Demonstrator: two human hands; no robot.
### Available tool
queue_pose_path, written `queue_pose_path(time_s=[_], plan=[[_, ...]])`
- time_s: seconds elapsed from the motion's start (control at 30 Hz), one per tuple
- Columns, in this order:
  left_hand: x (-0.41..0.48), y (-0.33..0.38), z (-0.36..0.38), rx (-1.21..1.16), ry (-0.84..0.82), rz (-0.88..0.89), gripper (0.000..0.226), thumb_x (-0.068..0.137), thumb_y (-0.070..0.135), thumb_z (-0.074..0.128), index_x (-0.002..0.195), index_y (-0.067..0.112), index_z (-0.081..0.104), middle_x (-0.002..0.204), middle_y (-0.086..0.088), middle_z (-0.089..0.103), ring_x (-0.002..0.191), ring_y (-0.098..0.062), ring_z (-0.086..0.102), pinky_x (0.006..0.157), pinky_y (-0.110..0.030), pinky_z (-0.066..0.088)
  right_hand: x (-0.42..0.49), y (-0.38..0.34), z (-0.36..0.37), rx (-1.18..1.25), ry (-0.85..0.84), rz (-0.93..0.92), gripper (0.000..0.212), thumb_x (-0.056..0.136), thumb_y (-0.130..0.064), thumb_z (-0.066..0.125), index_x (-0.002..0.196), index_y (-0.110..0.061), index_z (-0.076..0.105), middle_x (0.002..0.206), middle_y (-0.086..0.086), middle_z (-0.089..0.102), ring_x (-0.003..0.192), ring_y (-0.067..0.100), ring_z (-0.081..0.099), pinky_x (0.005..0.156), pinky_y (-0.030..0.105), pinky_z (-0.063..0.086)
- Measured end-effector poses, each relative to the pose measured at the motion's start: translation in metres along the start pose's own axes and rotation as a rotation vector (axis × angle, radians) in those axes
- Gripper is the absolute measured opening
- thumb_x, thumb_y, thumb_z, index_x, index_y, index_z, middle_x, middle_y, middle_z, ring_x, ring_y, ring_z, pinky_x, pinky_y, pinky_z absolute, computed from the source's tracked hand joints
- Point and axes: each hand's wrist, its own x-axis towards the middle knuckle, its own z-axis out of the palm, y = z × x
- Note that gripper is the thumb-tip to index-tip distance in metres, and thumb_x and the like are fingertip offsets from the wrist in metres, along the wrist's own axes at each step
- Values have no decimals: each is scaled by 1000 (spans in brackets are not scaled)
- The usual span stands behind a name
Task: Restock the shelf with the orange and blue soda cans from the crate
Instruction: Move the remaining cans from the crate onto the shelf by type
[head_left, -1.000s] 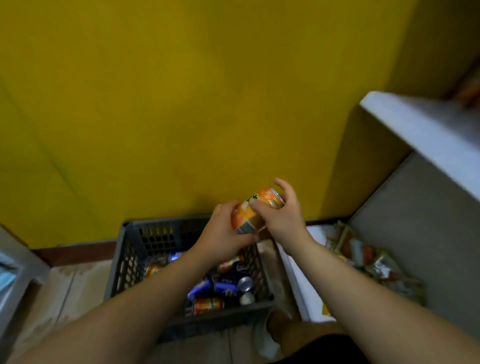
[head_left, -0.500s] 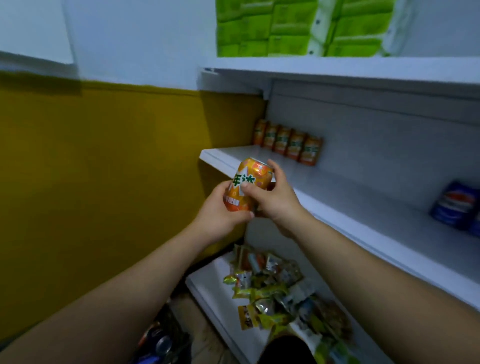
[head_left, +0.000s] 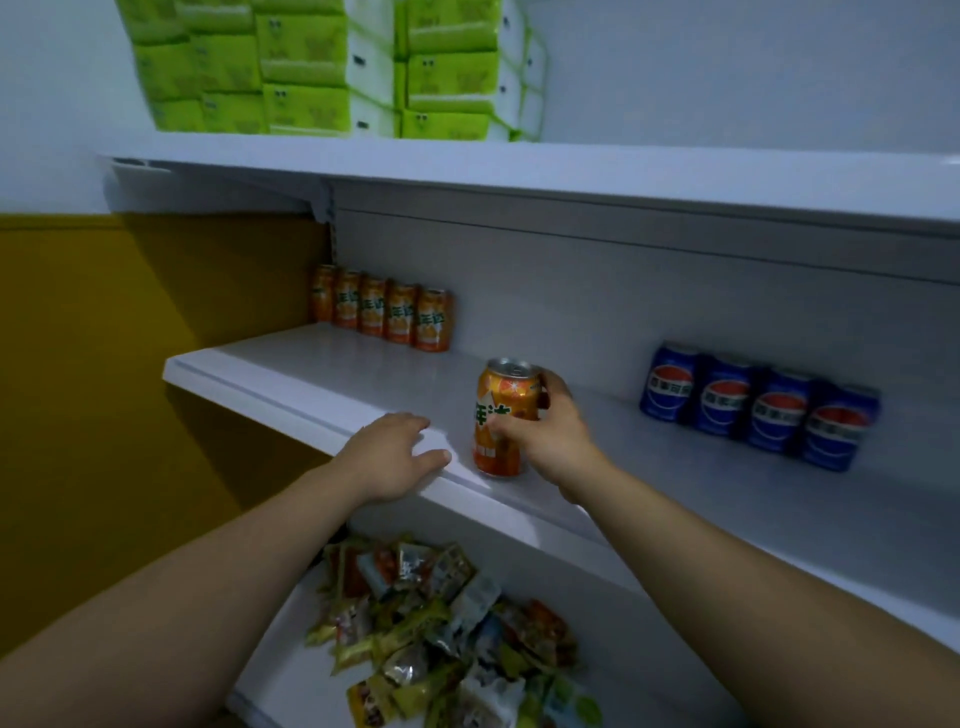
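Observation:
An orange soda can (head_left: 501, 410) stands upright near the front edge of the white middle shelf (head_left: 311, 374). My right hand (head_left: 545, 431) grips it from the right side, thumb across its front. My left hand (head_left: 392, 454) rests on the shelf's front edge just left of the can, fingers relaxed and holding nothing. A row of several orange cans (head_left: 384, 312) lines the shelf's back left. Several blue cans (head_left: 758, 405) stand in a row at the back right. The crate is out of view.
Green and white packs (head_left: 322, 67) are stacked on the top shelf (head_left: 519, 171). A heap of snack packets (head_left: 436, 623) lies on the lower shelf. A yellow wall (head_left: 104, 389) is on the left. Bare shelf surface lies between the two can rows.
My view swung up from the crate to the shelves. The orange can went from both hands onto the middle shelf; my left hand let go and now rests on the shelf edge.

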Motion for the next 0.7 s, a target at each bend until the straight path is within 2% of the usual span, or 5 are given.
queue_pose_path(time_s=[0.13,0.3,0.47,0.57,0.7], plan=[[31,-13,13,270,-68,-54,69,91,68,24,149,29,24,159,1,16,145,-20,13,116,-52,8,21,16,-5,-13,14,-18,67,81,-14,75,137,-26,41,98,-21,51,100,9,52,92,30,46],[63,-22,3,299,-76,-94,71,87,71,28,148,34,27,159,3,15,145,-21,13,114,-57,7,57,24,5,-31,-75,-31,75,82,-19,75,142,-33,33,117,-15,50,109,7,50,94,28,42],[83,-30,-5,317,-100,-178,75,84,74,30,149,37,20,160,8,8,147,-20,3,114,-59,0,100,39,11,-178,-215,-64,103,73,-14,83,148,-31,16,133,-5,51,119,14,52,104,37,43],[88,-34,-1,300,-80,-179,74,84,74,30,148,39,18,160,9,7,147,-19,2,114,-58,0,128,43,17,-234,-169,-84,96,77,-22,79,150,-29,16,129,-6,49,114,11,49,96,28,40],[90,-39,1,283,-56,-177,75,82,76,30,148,42,19,159,12,8,147,-16,2,116,-56,0,170,58,37,-249,-92,-106,86,80,-26,77,148,-22,24,138,0,50,123,19,51,95,27,40]])
